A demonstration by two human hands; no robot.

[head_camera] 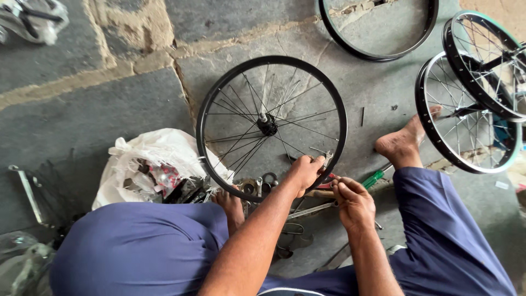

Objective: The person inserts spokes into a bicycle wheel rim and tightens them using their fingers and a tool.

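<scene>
The person is sitting on the stone floor (pixel 98 109) and working on a black wheel (pixel 272 127) lying flat between the feet. The left hand (pixel 304 172) is gripping the near rim. The right hand (pixel 353 201) is pinching something small; I cannot tell what. It looks like spoke work, so steady, careful fingers are needed.

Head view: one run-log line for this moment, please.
left hand: on black spoked wheel rim | right hand: pinching small part, unclear | green-handled screwdriver on stone floor
</scene>
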